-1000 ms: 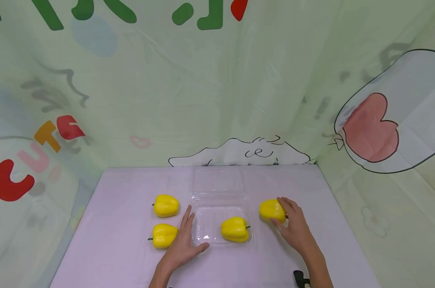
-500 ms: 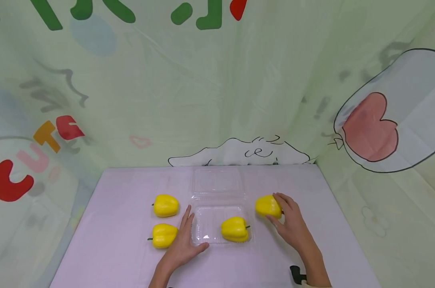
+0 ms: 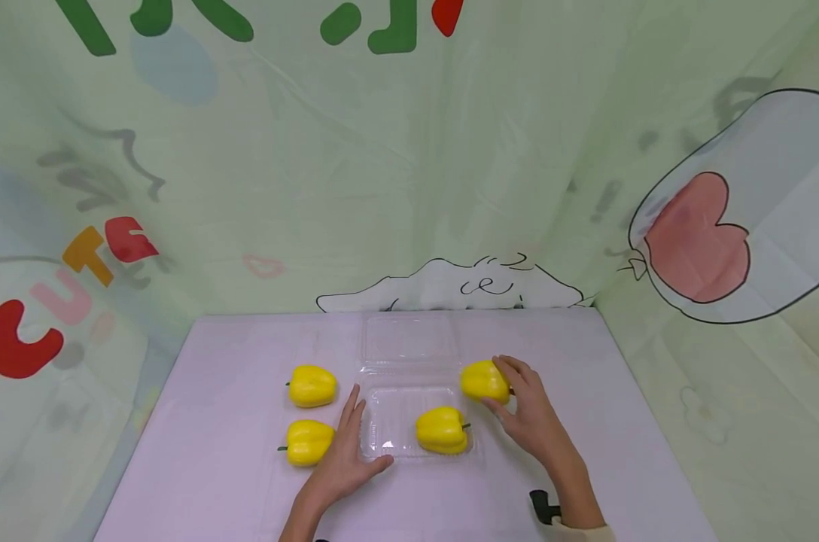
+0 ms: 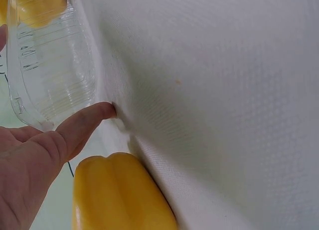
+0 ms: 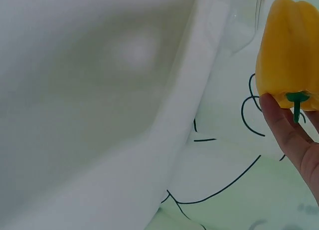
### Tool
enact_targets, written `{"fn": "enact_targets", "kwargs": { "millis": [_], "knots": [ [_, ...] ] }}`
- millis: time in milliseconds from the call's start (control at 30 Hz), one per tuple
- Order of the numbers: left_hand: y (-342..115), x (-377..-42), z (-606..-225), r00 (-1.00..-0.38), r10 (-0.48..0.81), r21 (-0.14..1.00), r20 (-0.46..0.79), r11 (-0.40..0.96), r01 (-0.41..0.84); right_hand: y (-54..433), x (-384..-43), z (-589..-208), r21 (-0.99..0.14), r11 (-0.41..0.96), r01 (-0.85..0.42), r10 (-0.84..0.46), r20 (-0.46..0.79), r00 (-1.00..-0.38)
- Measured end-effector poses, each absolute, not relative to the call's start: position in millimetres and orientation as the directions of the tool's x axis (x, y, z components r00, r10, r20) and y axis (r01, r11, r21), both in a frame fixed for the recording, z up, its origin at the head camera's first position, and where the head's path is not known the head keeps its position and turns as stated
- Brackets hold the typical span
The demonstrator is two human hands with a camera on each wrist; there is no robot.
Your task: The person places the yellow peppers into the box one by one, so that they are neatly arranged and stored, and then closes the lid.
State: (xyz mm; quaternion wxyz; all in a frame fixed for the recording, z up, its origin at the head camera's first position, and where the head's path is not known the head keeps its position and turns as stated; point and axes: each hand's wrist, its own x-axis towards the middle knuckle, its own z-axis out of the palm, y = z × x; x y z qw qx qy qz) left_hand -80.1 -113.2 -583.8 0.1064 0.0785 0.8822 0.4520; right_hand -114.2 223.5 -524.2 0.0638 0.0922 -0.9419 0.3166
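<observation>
My right hand (image 3: 528, 414) grips a yellow bell pepper (image 3: 484, 382) by its stem end, at the right edge of the clear plastic clamshell box (image 3: 389, 423). In the right wrist view this pepper (image 5: 289, 55) shows its green stem, raised above the table. A second yellow bell pepper (image 3: 442, 430) lies in the box's right half, stem to the right. My left hand (image 3: 342, 463) rests at the box's left side, thumb and fingers spread along its edge. In the left wrist view the fingers (image 4: 84, 122) touch the table beside the box wall (image 4: 55, 65).
Two more yellow bell peppers, one farther (image 3: 312, 386) and one nearer (image 3: 308, 443), lie left of the box, the nearer one partly behind my left hand. The box's clear lid (image 3: 409, 339) lies folded back toward the printed curtain (image 3: 409, 188) behind the table (image 3: 206, 421).
My right hand has carried its pepper leftward and slightly away from me, closer to the box. My left hand has stayed in place.
</observation>
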Motion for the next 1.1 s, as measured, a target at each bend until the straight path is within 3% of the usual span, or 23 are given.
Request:
{"fn": "enact_targets", "kwargs": {
  "millis": [1100],
  "knots": [
    [-113.3,-80.3,-583.6,-0.965,0.228,0.814,-0.127,0.580,0.030,186.4,-125.4,-530.4,-0.557,0.782,-0.280,-0.215,0.181,-0.960]
  ]
}}
